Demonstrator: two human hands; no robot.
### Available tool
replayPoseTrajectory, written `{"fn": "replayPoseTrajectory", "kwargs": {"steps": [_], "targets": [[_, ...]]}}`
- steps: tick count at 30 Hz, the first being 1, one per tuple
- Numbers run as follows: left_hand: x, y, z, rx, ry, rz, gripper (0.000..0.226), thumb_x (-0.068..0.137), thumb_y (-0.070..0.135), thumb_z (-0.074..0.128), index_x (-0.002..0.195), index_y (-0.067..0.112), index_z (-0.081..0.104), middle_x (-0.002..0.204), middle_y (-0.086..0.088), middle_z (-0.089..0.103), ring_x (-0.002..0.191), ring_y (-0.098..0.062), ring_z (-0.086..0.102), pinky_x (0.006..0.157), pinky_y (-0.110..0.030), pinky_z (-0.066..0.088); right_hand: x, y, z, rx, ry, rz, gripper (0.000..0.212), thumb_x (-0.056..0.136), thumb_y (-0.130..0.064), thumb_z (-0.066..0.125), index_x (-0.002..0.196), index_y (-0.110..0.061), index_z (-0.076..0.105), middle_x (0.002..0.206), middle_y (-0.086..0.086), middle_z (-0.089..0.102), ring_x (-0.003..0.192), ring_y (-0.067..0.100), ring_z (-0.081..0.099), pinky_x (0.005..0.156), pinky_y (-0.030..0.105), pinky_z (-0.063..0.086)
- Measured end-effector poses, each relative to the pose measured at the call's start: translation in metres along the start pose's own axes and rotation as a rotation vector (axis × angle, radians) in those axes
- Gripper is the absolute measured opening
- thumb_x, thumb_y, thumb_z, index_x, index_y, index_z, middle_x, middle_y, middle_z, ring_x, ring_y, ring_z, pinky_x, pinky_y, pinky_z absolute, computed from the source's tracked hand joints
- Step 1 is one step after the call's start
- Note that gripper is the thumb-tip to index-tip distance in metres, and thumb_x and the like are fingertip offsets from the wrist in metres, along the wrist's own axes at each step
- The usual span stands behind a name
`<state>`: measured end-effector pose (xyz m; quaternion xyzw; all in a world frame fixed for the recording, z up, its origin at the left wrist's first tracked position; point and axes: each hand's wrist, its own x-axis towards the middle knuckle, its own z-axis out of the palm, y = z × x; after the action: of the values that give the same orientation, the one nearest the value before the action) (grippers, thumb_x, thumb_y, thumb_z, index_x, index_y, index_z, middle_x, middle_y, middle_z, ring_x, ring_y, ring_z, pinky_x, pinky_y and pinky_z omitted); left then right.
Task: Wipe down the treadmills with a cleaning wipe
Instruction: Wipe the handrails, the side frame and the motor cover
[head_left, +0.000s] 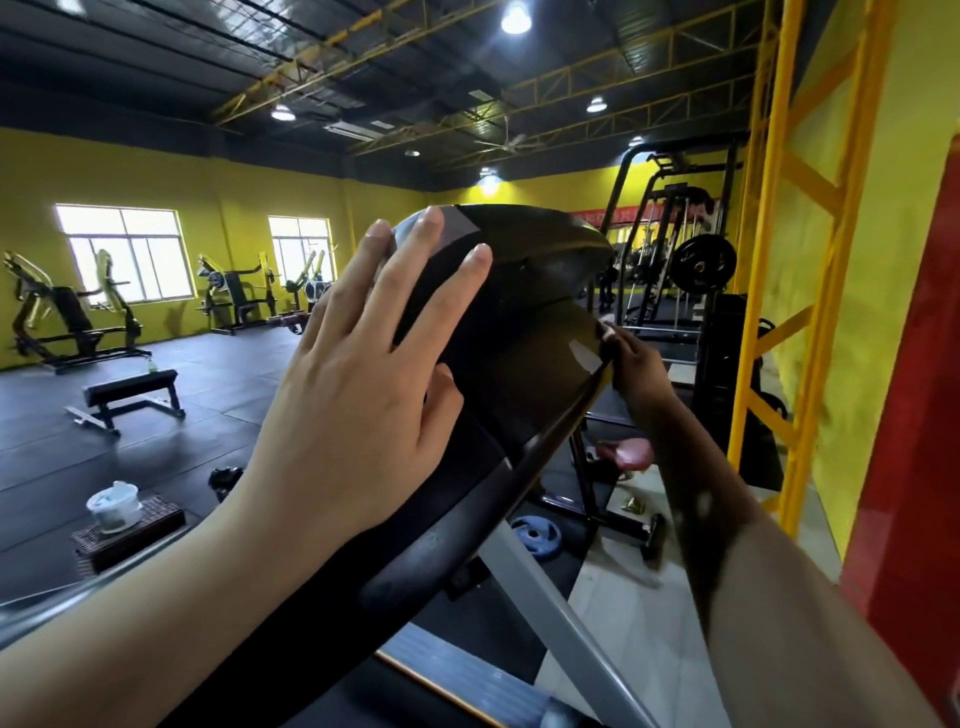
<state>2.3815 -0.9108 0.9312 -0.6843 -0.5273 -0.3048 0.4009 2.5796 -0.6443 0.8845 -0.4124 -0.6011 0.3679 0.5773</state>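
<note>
Left hand (358, 395): lying flat, fingers spread and straight, bracing the treadmill console (519, 312) beneath its palm. Right hand (631, 366): reaching to the console's far right edge, in shadow; fingers seem to be curling on the rim, but grip uncertain. Cleaning wipe: not visible; possibly hidden under the right hand. Step judged: wiping the console housing. Next move likely needs a sweep across the dark surface. Beyond the left hand: tub (113, 506) on a basket, bench (132, 395). Red banner (613, 217) far off, writing unreadable.
</note>
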Motion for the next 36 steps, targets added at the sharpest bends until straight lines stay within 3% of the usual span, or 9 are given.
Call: {"fn": "replayPoseTrajectory", "kwargs": {"steps": [4,7,10,15,18,21,26,32,36], "targets": [[0.0,0.002,0.0,0.007,-0.009,-0.008,0.071,0.097,0.014,0.048,0.163,0.023,0.023,0.171,-0.006,0.012,0.158,-0.03,0.007,0.126,-0.047,0.018,-0.078,-0.008,0.019,0.129,0.052,-0.147,0.034,0.108,-0.029,0.042,0.138,-0.029,0.057,0.119,-0.006,0.067,0.105,-0.004,0.063,0.087,0.014,0.052],[-0.001,0.002,-0.001,-0.006,0.001,-0.008,0.073,0.096,0.01,0.049,0.162,0.023,0.023,0.171,-0.006,0.012,0.158,-0.03,0.007,0.126,-0.05,0.02,-0.138,-0.016,0.034,0.164,0.021,-0.266,0.039,0.108,-0.028,0.04,0.146,-0.033,0.05,0.159,0.001,0.038,0.147,0.006,0.031,0.12,0.025,0.029],[-0.002,0.0,-0.001,-0.028,0.005,-0.012,0.072,0.096,0.007,0.046,0.162,0.024,0.024,0.171,-0.005,0.014,0.158,-0.03,0.008,0.125,-0.053,0.024,-0.192,-0.024,0.049,0.05,0.001,-0.455,0.042,0.108,-0.021,0.04,0.148,-0.032,0.048,0.159,-0.013,0.03,0.149,-0.003,0.021,0.119,0.016,0.022],[-0.007,-0.006,-0.009,-0.116,-0.032,-0.033,0.068,0.095,0.01,0.038,0.16,0.024,0.029,0.17,-0.004,0.018,0.157,-0.028,0.015,0.124,-0.051,0.027,-0.213,-0.04,0.06,-0.374,-0.046,-0.73,0.039,0.104,-0.014,0.048,0.141,-0.018,0.057,0.153,-0.003,0.046,0.147,0.008,0.032,0.124,0.034,0.023],[-0.04,-0.01,-0.024,-0.155,-0.052,-0.097,0.064,0.095,0.009,0.045,0.157,0.019,0.035,0.166,-0.006,0.026,0.149,-0.027,0.031,0.12,-0.048,0.034,-0.219,-0.06,0.052,-0.558,-0.117,-0.699,0.042,0.104,-0.015,0.047,0.146,-0.018,0.052,0.152,-0.001,0.048,0.144,0.012,0.036,0.12,0.017,0.02],[-0.102,-0.023,-0.045,-0.141,-0.053,-0.198,0.053,0.099,0.016,0.05,0.151,0.015,0.042,0.16,-0.005,0.036,0.137,-0.028,0.042,0.114,-0.046,0.037,-0.248,-0.076,0.065,-0.475,-0.095,-0.652,0.042,0.104,-0.014,0.048,0.145,-0.019,0.053,0.148,-0.004,0.052,0.137,0.01,0.041,0.112,0.003,0.013],[-0.183,-0.053,-0.053,-0.184,-0.112,-0.363,0.055,0.104,0.043,0.029,0.15,0.017,0.044,0.145,-0.007,0.05,0.122,-0.035,0.052,0.104,-0.049,0.039,-0.296,-0.089,0.104,-0.474,-0.186,-0.898,0.037,0.1,-0.011,0.054,0.136,-0.012,0.061,0.141,0.003,0.059,0.135,0.015,0.047,0.119,0.027,0.03],[-0.195,-0.053,-0.047,-0.24,-0.074,-0.416,0.054,0.105,0.041,0.029,0.151,0.017,0.043,0.137,-0.006,0.054,0.12,-0.032,0.05,0.106,-0.045,0.036,-0.259,-0.09,0.081,-0.46,0.023,-0.474,0.038,0.104,-0.018,0.047,0.14,-0.025,0.058,0.141,-0.011,0.057,0.13,0.011,0.049,0.111,0.023,0.036],[-0.195,-0.048,-0.043,-0.224,-0.025,-0.434,0.053,0.104,0.037,0.031,0.149,0.013,0.047,0.135,-0.01,0.055,0.118,-0.036,0.051,0.106,-0.048,0.038,-0.294,-0.096,0.102,-0.493,-0.132,-0.734,0.039,0.102,-0.009,0.05,0.139,-0.018,0.059,0.144,-0.006,0.055,0.138,0.006,0.043,0.118,0.025,0.031]]}}
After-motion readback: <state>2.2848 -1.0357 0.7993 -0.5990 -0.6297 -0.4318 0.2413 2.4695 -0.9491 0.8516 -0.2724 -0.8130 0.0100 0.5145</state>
